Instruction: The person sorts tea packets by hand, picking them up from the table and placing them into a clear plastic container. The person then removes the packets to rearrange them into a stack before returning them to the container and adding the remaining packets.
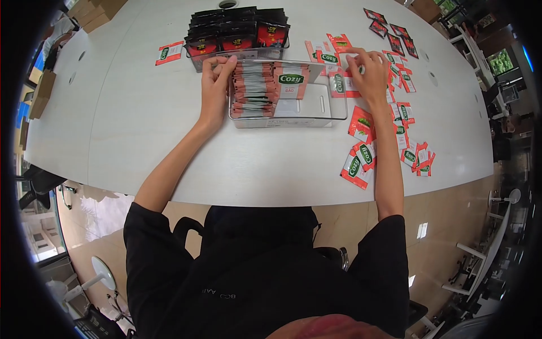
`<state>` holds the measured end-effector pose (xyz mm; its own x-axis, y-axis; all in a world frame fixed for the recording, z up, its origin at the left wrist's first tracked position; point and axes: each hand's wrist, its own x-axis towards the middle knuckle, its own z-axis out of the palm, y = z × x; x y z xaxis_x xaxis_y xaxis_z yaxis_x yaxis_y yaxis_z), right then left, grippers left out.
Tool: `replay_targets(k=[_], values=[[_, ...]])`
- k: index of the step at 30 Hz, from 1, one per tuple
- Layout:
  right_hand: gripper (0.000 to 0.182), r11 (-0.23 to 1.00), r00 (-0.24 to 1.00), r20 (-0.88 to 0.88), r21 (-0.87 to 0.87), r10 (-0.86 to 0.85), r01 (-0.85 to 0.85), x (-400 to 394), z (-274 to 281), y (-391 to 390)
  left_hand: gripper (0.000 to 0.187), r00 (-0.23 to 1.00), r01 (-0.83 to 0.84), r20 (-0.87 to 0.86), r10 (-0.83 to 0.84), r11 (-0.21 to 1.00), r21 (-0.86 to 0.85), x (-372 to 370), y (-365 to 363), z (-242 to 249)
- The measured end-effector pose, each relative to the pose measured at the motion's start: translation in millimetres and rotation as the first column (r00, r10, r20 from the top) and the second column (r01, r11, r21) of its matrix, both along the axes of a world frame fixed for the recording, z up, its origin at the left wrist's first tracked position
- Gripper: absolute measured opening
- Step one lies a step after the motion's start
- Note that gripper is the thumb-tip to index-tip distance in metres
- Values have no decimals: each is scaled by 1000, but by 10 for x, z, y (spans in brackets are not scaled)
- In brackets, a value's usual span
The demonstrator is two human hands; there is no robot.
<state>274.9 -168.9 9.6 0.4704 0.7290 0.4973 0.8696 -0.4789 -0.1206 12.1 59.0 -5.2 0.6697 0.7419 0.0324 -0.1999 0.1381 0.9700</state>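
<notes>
A clear plastic bin [293, 122] stands in front of me, with a packed row of Cozy sachets on its left side. One Cozy sachet [291, 82] faces up beside that row, and the bin's right part shows its bare white bottom. My left hand [217, 76] grips the bin's far left corner, thumb over the rim. Just past the bin's right end, my right hand [370, 73] hovers over loose sachets with bent fingers apart. A Cozy sachet [340, 83] lies closest to its thumb, partly behind the bin's clear wall.
Behind the bin, a second clear container [240, 55] holds stacked black-and-red packets [237, 31]. Loose Cozy sachets [354, 166] are scattered along the right, with several dark packets [398, 31] farther back. A single sachet [169, 53] lies at left. The table's front edge [271, 204] is near me.
</notes>
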Motion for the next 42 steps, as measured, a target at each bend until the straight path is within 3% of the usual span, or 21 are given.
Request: replay_targets(k=[2, 4, 6, 7, 8, 10, 13, 17, 21, 24, 26, 29, 30, 32, 36, 39, 41, 42], values=[[25, 985, 996, -65, 161, -59, 68, -12, -7, -42, 33, 1000, -19, 2, 19, 1000, 14, 18, 57, -63], [33, 976, 990, -134, 209, -37, 65, -51, -86, 23, 34, 1000, -1, -7, 1, 1000, -10, 25, 52, -71], [38, 924, 943, -279, 377, 180, -64, -132, -172, 117, 35, 999, -45, 19, 45, 999, -27, 35, 28, -32], [41, 930, 936, -213, 303, 280, -209, -93, -230, 125, 35, 999, -41, 13, 41, 999, -22, 32, 21, -22], [41, 929, 936, -218, 308, 278, -204, -101, -278, 130, 34, 999, -41, 10, 41, 999, -30, 27, 15, -13], [35, 950, 957, 5, 122, 290, -288, -171, -302, 180, 34, 999, -39, 1, 39, 999, -35, 24, 23, -14], [32, 973, 989, 62, 181, 135, -144, -131, -241, 187, 32, 1000, -22, 1, 22, 1000, 2, 28, 42, -40], [36, 981, 991, -132, 192, 20, 6, -60, -131, 74, 29, 999, -38, 9, 38, 999, -2, 35, 46, -39], [45, 961, 1000, 7, 276, -14, 11, -57, -292, 102, 28, 999, -40, -4, 40, 999, 7, 32, 51, -38], [47, 970, 989, -111, 231, 101, -73, -22, -341, 97, 27, 999, -48, -5, 48, 999, -1, 35, 4, 22], [49, 948, 904, -359, 292, 231, -126, 1, -265, 81, 27, 998, -59, 2, 59, 998, -10, 25, 24, 0], [49, 934, 869, -414, 332, 271, -133, 36, -292, 78, 30, 1000, -19, -18, 19, 1000, 11, 6, 115, -99], [49, 933, 869, -414, 335, 270, -130, 24, -292, 72, 30, 1000, -19, -15, 19, 1000, 6, 3, 84, -71], [50, 980, 976, -211, 198, 53, -11, 0, -286, 54, 30, 1000, -16, -11, 16, 1000, 5, 1, 76, -48], [53, 985, 957, -289, 162, -18, 67, 63, -326, 26, 30, 1000, -9, -20, 9, 1000, 10, -1, 107, -77], [46, 966, 948, -318, 248, 10, 73, 42, -218, 11, 29, 1000, -3, -26, 4, 1000, 14, -3, 115, -86], [32, 897, 956, -262, 441, 130, -1, 32, -103, 20, 28, 1000, 0, -24, 0, 1000, 11, -5, 105, -81], [32, 897, 955, -266, 442, 133, -2, 6, -50, 32, 28, 1000, -5, -15, 5, 1000, 5, 1, 90, -68]])
